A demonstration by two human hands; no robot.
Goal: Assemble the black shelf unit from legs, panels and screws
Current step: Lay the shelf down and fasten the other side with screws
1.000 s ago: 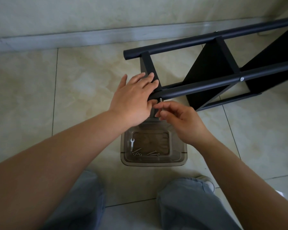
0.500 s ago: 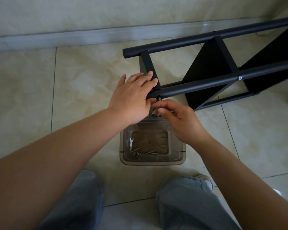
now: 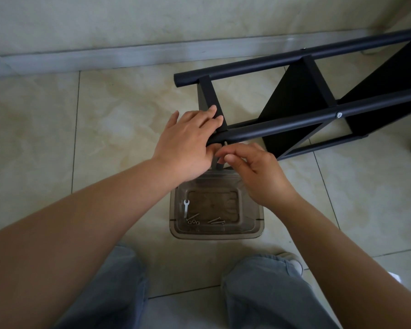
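R hand [image 3: 254, 169] pinches a screw [image 3: 225, 144] at the underside of the near leg [image 3: 294, 122], by the end panel [image 3: 211, 103]. L hand [image 3: 188, 141] wraps that leg's end, fingers over the panel. Shelf unit [image 3: 318, 91] lies on its side on the floor, far right, by the wall; legs and panels look joined, one bolt head shows. Left, prob.: this screw plus spares and spanner [image 3: 186, 207] in the tray [image 3: 252, 231], front edge.

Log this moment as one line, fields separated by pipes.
left hand: grips near leg end | right hand: pinches screw under leg | spare screws, wrench: in clear tray
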